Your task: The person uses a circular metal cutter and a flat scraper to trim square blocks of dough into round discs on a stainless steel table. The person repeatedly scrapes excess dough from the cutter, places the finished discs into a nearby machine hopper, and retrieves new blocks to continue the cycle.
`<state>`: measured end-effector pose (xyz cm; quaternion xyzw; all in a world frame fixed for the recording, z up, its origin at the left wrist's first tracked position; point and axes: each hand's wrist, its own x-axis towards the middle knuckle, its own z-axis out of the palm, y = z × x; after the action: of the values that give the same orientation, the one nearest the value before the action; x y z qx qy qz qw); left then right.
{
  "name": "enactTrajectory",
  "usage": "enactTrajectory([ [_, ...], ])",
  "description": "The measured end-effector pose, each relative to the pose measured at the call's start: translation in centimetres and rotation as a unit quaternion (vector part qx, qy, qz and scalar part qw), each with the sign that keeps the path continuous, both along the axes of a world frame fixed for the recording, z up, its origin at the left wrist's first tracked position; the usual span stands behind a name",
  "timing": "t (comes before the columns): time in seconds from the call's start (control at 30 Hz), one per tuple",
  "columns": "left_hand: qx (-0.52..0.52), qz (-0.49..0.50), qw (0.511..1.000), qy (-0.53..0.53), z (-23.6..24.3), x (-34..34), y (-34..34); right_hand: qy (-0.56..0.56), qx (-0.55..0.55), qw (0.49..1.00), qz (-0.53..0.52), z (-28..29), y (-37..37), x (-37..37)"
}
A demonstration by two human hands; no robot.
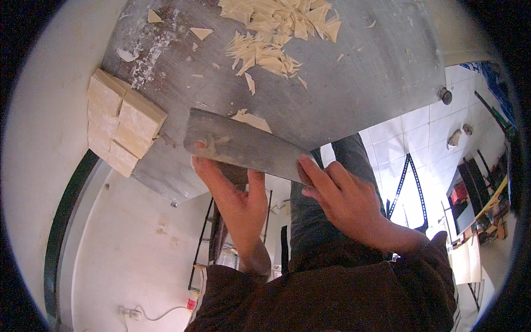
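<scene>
The right hand (349, 202) is wrapped around the right end of a broad cleaver (243, 141), its handle lost under the fingers. The left hand (242, 200) puts fingertips to the blade's other end; whether they pinch anything, I can't tell. Over the metal table's (370, 83) near edge, the blade half covers a pale dough piece (253, 120); the cut dough heap (282, 25) beyond is cropped off.

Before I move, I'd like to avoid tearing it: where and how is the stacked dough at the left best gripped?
Probably hold one block of the stacked dough by its right-hand edge, coming from the right over the gray table: that side faces inward, and seams divide the blocks, which could slip apart.
</scene>
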<state>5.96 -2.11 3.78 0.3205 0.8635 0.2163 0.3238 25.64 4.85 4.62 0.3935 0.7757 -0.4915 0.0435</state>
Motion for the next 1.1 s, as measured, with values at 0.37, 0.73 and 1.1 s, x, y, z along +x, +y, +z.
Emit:
enactTrajectory([
  [0.37, 0.026, -0.034, 0.999, 0.007, -0.5, -0.3, 1.4, -0.037, -0.018, 0.999, -0.011, -1.0, 1.1, -2.3],
  [0.73, 0.021, 0.274, 0.944, -0.182, 0.7, -0.5, 1.5, -0.033, -0.101, 0.992, -0.075, -1.3, 3.9, -1.8],
  [1.1, 0.046, 0.003, 0.998, -0.038, 0.2, -1.9, 2.6, -0.077, -0.159, 0.983, -0.059, 2.5, 2.6, 0.6],
])
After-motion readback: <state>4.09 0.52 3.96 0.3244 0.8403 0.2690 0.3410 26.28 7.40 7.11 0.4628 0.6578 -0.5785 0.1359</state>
